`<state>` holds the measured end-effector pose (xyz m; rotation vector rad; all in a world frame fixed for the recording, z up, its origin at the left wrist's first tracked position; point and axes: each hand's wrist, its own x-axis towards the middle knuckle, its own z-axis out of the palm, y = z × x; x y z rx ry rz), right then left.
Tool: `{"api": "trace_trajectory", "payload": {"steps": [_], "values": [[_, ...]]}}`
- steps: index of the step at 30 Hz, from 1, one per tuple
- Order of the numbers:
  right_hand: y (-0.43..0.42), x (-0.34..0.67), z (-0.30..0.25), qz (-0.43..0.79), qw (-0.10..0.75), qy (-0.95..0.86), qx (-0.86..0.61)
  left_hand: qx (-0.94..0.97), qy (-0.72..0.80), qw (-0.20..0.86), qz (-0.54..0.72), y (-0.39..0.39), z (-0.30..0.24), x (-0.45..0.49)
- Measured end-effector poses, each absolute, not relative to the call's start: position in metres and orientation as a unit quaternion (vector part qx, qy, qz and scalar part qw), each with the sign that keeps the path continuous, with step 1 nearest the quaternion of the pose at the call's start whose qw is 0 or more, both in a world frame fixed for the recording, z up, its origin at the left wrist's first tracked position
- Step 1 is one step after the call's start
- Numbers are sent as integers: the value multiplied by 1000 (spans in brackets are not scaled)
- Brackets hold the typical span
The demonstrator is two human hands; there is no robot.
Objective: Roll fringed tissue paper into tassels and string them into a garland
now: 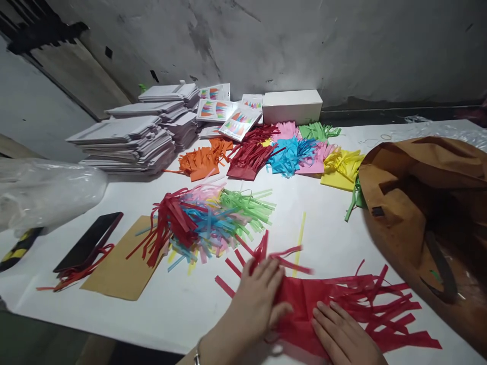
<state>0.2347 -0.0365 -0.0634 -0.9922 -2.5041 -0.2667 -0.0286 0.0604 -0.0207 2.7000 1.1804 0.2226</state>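
Observation:
A sheet of red tissue paper point(304, 299) with fringed ends lies spread on the white table close to me. My left hand point(261, 291) rests over its left fringe, fingers stretched out and slightly blurred. Flat on the middle right of the same sheet is my right hand point(344, 332), its fingers extended. Strips of the red fringe fan out past both hands. Just beyond my left hand sits a heap of fringed tissue paper point(205, 218) in red, blue, pink and green. A single yellow strip point(300, 235) lies behind the red sheet.
Folded fringed bundles, such as an orange one point(201, 165) and a yellow one point(338, 175), line the back. Behind them are stacked white packets point(125, 137) and a white box point(292, 106). A brown bag point(403, 213) stands right; a phone point(91, 241) and brown card point(122, 268) lie left.

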Motion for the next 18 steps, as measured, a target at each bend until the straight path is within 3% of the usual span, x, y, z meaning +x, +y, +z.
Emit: {"api": "trace_trajectory", "payload": {"steps": [3,6,11,18], "values": [[-38,232,-68,-92,242,-886,-384,826,557,-21,87,75,-22,-46],[-37,229,-67,-91,244,-887,-381,843,513,-42,154,69,-13,-55],[-31,224,-54,-79,288,-866,-401,943,233,86,220,30,-16,-27],[-23,218,-49,8,295,-784,-546,868,398,214,205,24,-29,-8]]}}
